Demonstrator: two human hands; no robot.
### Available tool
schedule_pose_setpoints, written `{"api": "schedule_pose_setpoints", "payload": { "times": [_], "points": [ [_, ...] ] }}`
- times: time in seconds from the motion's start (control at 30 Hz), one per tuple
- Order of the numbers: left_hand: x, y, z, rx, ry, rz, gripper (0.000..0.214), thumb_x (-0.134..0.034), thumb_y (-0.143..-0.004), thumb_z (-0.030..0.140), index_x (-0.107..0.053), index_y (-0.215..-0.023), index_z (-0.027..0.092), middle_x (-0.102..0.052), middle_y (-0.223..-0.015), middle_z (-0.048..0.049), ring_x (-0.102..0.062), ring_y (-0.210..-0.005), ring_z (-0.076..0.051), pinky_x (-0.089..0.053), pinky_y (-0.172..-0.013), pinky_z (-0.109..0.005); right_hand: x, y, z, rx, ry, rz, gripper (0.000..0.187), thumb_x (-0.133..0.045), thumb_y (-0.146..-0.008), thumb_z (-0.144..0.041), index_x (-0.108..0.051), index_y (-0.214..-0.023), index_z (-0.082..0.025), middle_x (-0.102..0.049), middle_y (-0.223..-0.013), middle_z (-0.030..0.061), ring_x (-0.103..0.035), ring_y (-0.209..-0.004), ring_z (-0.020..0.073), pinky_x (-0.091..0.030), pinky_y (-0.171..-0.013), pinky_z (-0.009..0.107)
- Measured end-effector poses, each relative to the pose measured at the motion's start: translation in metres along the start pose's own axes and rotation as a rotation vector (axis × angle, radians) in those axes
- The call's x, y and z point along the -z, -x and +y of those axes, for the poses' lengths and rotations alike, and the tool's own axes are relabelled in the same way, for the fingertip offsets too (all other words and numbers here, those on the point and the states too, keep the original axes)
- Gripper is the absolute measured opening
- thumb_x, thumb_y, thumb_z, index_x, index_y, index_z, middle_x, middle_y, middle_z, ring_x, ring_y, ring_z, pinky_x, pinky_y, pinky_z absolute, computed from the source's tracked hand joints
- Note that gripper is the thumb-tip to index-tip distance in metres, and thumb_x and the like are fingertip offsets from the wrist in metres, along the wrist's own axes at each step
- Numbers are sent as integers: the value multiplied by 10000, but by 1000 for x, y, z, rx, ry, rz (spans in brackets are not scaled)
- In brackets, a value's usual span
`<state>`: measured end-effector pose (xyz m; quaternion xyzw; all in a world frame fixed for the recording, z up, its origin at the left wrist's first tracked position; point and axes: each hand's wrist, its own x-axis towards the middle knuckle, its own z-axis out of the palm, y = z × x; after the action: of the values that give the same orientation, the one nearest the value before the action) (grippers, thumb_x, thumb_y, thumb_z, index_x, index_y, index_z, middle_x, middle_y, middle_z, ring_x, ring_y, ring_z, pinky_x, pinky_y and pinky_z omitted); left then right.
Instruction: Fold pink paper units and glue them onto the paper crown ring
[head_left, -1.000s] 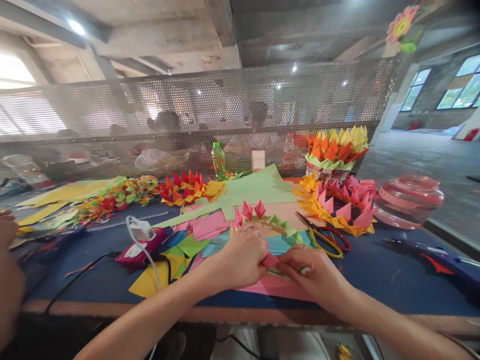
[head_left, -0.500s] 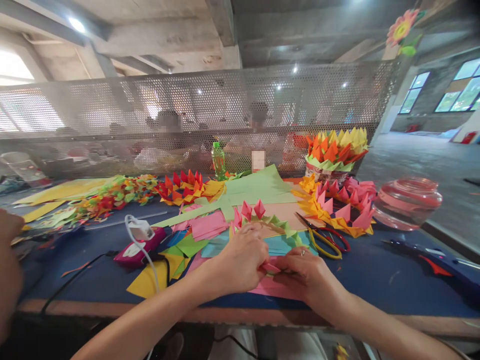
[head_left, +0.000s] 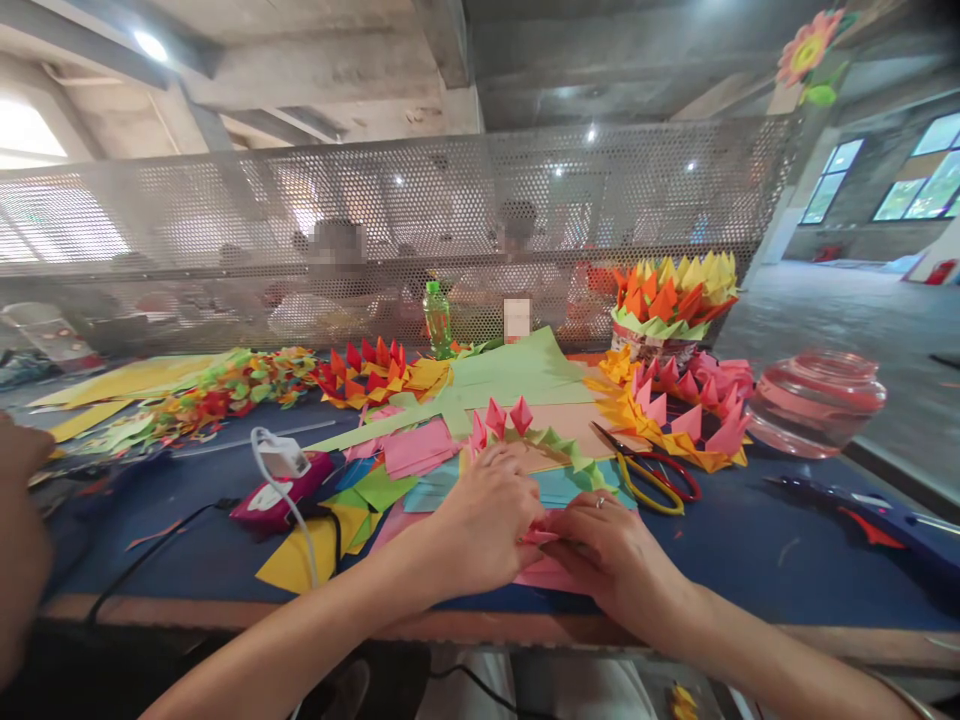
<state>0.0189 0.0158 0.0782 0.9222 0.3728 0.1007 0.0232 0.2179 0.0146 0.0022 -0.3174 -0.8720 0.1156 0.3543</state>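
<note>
My right hand (head_left: 626, 545) is drawing in toward my left hand (head_left: 484, 515), so the fingers of both are clamping the small pink paper (head_left: 537, 537) at the green ring's (head_left: 576, 458) six o'clock, apparently pressing its fold tighter, with scissors (head_left: 624, 457) lying at two o'clock.

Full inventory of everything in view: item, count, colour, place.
pink paper: 1, pink, front centre
paper ring: 1, green and pink, centre
loose sheets: many, mixed, centre and left
paper scraps: many, mixed, back left
folded pieces: several, red, yellow, pink, back and right
paper-topped container: 1, orange-yellow, back right
scissors: 1 pair, yellow and red, right
bottle: 1, green, back centre
jar: 1, clear pinkish, right
tool: 1, dark blue, far right
power block: 1, magenta, left
table: 1, blue, underneath
mesh: 1, grey, behind
flower: 1, pink, upper right
co-worker's hand: 1, left edge
left hand: 1, on paper
right hand: 1, on paper
</note>
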Motion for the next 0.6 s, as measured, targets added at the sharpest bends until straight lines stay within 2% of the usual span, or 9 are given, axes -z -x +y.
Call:
{"api": "schedule_pose_setpoints", "payload": {
  "times": [0.17,0.43,0.6],
  "points": [
    [-3,0,1,15,11,-25,198,-694,-895,228,-684,-701,190,-701,-813,-47,-633,-938,-251,-374,-1120,-478,1,0,-1,-12,17,1,318,-498,-1052,-315,-715,-857,-188,-693,-734,56,-609,-719,201,-409,-688,308],
    [-6,-2,5,-25,2,0,131,-694,-752,94,-674,-656,181,-700,-818,-59,-609,-1016,-271,-325,-1144,-470,2,1,-3,12,-24,-15,299,-509,-1056,-326,-736,-899,-210,-715,-731,44,-623,-720,189,-426,-728,312],
    [-3,-3,5,-4,6,-12,171,-693,-786,86,-660,-652,186,-697,-791,-47,-624,-977,-259,-360,-1125,-458,7,0,-8,-14,-26,-44,259,-533,-1043,-289,-737,-910,-203,-717,-741,43,-623,-743,199,-423,-719,313]
  ]
}}
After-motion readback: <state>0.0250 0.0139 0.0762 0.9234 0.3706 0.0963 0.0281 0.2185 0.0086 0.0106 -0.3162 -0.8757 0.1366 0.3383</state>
